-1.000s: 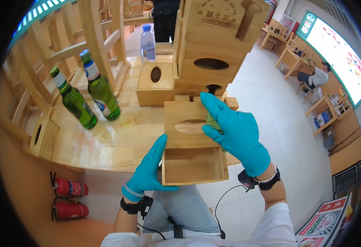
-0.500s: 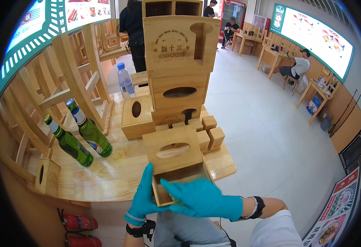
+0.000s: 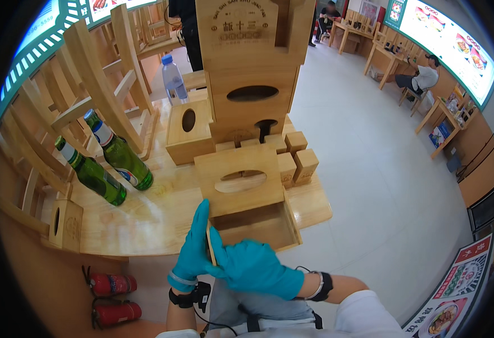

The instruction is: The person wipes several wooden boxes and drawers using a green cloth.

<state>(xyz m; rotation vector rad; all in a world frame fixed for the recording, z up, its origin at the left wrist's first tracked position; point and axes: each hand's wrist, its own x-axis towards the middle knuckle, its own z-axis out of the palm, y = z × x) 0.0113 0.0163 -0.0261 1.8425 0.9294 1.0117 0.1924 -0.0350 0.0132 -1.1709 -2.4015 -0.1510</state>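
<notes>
A light wooden tissue box (image 3: 238, 201) with an oval slot in its top lies in front of me at the table's near side. Its near section is uncovered, showing a hollow compartment (image 3: 258, 222). My left hand (image 3: 190, 259), in a teal glove, grips the box's left side, with the fingers laid along the wall. Also gloved in teal, my right hand (image 3: 258, 269) is closed at the compartment's near-left corner. Its fingers curl over the wall there, and anything inside them is hidden.
Two green bottles (image 3: 125, 163) stand left on the wooden table (image 3: 156, 225). Beyond the box rise stacked wooden boxes (image 3: 252, 107), with small wooden blocks (image 3: 303, 166) alongside. A water bottle (image 3: 173, 81) stands behind another tissue box (image 3: 182, 132). Fire extinguishers (image 3: 114, 284) are on the floor at left.
My right hand has moved left from over the compartment to its near-left corner, uncovering more of the inside. My left hand keeps its place on the box's side. The view has tilted downward.
</notes>
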